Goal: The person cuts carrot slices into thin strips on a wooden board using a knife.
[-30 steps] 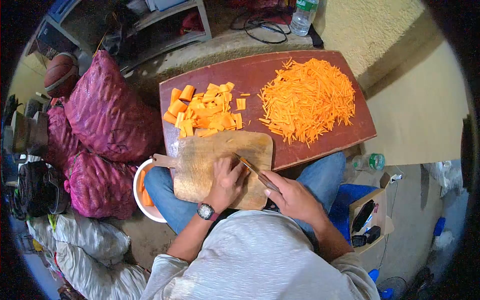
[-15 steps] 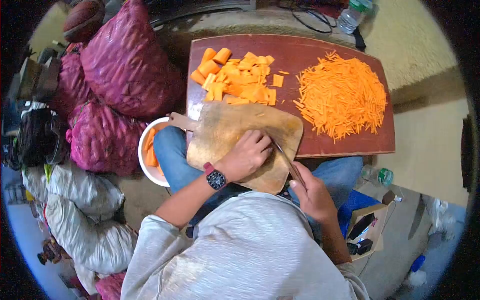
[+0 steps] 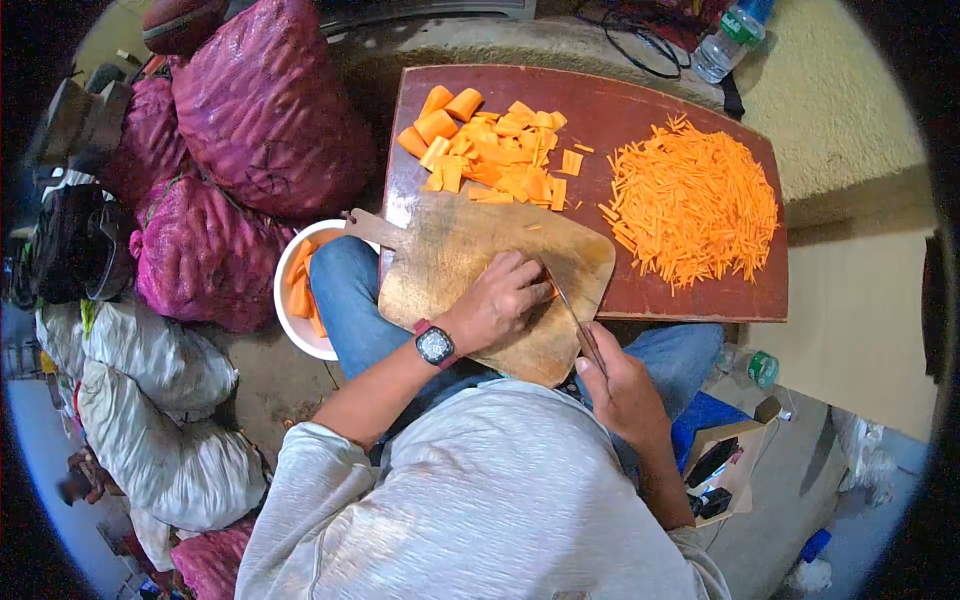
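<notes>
My left hand (image 3: 503, 300), with a watch at the wrist, is closed with curled fingers on the wooden cutting board (image 3: 440, 265). A bit of orange carrot (image 3: 553, 293) shows at its fingertips; the rest is hidden beneath the fingers. In my right hand (image 3: 622, 380) is the handle of a knife (image 3: 572, 312). The blade slants up and left across the board, right beside my left fingertips. Beyond the board lie carrot slices and chunks (image 3: 500, 150). A heap of carrot sticks (image 3: 695, 205) is to their right.
The board rests on a red-brown table (image 3: 590, 95) and my lap. A white tub (image 3: 290, 325) with carrots stands by my left knee. Pink mesh sacks (image 3: 270, 110) and white sacks (image 3: 170, 450) crowd the left. A plastic bottle (image 3: 728, 45) stands at the back right.
The view has shifted slightly, so the table and sacks sit differently in frame. Both hands keep nearly the same place on the board, and a bit of orange now shows at my left fingertips.
</notes>
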A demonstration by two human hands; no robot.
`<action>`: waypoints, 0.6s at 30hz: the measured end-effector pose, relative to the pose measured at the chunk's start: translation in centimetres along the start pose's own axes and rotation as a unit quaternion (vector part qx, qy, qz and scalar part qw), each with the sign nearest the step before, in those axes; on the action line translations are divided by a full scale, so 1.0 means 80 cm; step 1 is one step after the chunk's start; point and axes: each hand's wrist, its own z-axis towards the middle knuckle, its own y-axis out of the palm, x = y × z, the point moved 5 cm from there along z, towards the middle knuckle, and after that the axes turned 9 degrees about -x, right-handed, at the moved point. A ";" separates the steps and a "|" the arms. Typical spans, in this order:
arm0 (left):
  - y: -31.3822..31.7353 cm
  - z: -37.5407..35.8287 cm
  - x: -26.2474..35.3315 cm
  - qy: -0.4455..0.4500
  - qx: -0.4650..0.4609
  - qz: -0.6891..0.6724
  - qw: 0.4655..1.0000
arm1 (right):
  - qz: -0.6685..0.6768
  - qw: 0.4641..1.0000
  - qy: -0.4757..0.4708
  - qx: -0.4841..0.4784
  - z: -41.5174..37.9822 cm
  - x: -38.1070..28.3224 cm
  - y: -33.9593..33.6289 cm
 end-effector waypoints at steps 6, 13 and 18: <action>-0.004 0.004 0.001 0.018 -0.009 0.016 1.000 | 0.002 1.000 -0.011 0.006 0.000 0.006 0.005; -0.007 0.009 0.005 0.017 -0.083 0.046 0.995 | 0.027 0.999 0.017 0.003 0.001 0.001 -0.001; -0.008 0.011 0.012 0.018 -0.087 0.075 0.993 | 0.024 1.000 0.013 0.005 0.002 0.003 -0.001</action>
